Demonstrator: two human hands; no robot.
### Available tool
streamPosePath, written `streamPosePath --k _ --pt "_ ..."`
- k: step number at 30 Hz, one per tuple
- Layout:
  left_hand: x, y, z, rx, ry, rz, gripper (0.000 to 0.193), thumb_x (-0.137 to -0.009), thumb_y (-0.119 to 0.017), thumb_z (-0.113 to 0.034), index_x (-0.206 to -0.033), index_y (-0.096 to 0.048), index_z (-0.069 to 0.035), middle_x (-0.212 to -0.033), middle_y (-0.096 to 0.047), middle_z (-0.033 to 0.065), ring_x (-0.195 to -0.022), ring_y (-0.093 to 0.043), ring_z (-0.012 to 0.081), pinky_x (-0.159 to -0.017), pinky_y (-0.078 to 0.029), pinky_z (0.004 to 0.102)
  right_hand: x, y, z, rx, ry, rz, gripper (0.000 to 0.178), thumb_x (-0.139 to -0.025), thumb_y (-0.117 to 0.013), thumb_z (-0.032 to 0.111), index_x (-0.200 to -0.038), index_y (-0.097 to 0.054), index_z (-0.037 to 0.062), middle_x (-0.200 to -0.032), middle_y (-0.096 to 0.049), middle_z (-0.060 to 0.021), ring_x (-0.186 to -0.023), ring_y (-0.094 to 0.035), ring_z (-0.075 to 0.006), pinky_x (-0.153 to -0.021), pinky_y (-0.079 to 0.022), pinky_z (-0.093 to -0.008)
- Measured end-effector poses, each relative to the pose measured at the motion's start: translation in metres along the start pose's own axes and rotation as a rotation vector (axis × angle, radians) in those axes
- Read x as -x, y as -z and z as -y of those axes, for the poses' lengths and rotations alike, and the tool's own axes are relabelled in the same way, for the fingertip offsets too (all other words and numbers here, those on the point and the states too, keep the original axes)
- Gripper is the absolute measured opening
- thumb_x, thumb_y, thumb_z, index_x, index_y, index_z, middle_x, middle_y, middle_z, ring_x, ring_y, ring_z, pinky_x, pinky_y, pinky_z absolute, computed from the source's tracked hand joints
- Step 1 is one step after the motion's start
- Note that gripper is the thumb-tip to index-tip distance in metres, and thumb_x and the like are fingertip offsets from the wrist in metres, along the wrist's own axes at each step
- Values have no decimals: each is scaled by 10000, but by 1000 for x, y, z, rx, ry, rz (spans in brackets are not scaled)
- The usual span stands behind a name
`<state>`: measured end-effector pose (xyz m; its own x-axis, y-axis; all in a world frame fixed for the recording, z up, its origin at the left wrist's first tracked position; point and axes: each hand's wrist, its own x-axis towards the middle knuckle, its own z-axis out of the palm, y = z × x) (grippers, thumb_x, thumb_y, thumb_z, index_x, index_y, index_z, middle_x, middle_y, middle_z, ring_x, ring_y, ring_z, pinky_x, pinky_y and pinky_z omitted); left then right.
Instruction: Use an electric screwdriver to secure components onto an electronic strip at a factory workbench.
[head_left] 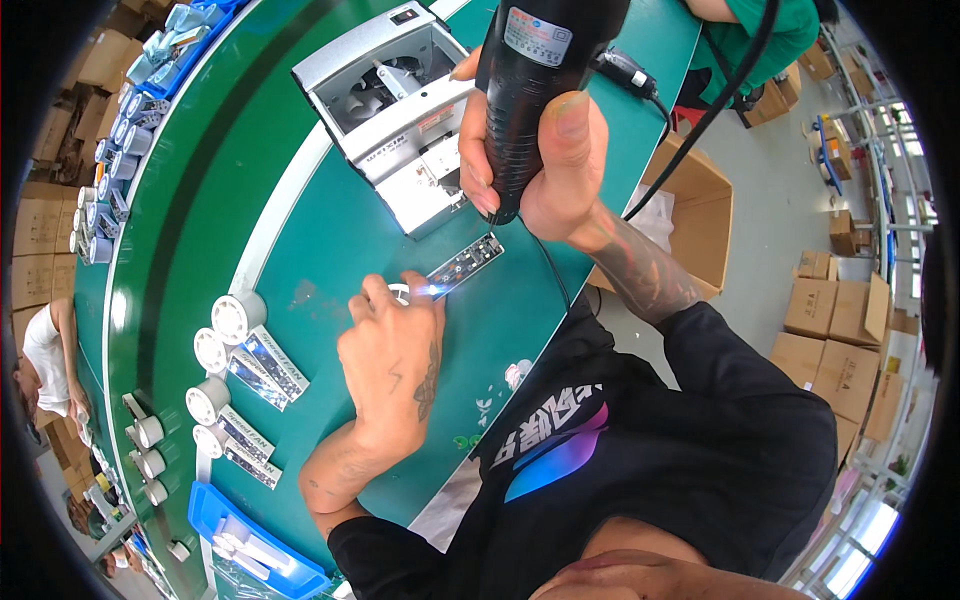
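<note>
My right hand is wrapped round a black electric screwdriver, held upright with its tip pointing down at a narrow circuit board. The board lies slantwise just above the table, dotted with small components, with a bright light shining at its lower left end. Closed on that end is my left hand, next to a small white round part mostly hidden by the fingers. Whether the screwdriver's tip touches the board I cannot tell.
A grey-and-white screw feeder stands on the green table beyond my hands. White round parts with boards lie at left, near a blue bin. A conveyor belt runs beyond; an open carton stands at right. Other people sit nearby.
</note>
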<state>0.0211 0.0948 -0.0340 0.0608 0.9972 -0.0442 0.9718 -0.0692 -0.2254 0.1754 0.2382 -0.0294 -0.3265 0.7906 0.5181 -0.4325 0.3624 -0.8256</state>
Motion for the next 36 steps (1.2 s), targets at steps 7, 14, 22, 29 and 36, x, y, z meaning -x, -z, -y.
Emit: streamPosePath --k 7,14,22,29,36 --pt "0 -3 0 3 7 -7 305 -901 -748 -333 -1071 -697 -85 -901 -588 117 -779 -670 255 -521 -549 363 9 -2 -6 -37 11 17 904 -939 -461 781 -1265 -438 -62 -652 -542 -89 -470 -499 -118 -444 -425 -266" --pt "-1 -4 3 0 -12 -90 312 -896 -751 -333 -1081 -694 -89 -907 -585 109 -784 -658 247 -587 -542 365 21 2 -8 -117 -47 -81 963 -816 -543 877 -1192 -449 -5 -631 -509 -49 -461 -492 -121 -432 -423 -262" --pt "-1 -9 4 8 -128 -125 368 -840 -784 -361 -1091 -701 -104 -858 -612 26 -830 -631 187 -637 -510 320 -12 8 22 -224 89 -26 1064 -832 -424 919 -1285 -449 -43 -604 -519 -53 -465 -502 -109 -442 -438 -263" --pt "-4 -10 6 28 -141 -133 349 -843 -776 -378 -1060 -700 -114 -852 -611 7 -826 -630 170 -611 -490 321 -50 -6 -13 -14 277 197 623 -1010 -636 479 -1336 -495 -32 -851 -647 -90 -592 -573 -125 -517 -456 -265" --pt "-5 -12 12 72 -145 -113 280 -869 -754 -352 -998 -679 -116 -856 -611 18 -848 -638 185 -645 -500 336 -6 -16 8 -247 82 69 571 -1053 -520 540 -1225 -505 -4 -659 -579 -43 -465 -481 -51 -438 -378 -215"
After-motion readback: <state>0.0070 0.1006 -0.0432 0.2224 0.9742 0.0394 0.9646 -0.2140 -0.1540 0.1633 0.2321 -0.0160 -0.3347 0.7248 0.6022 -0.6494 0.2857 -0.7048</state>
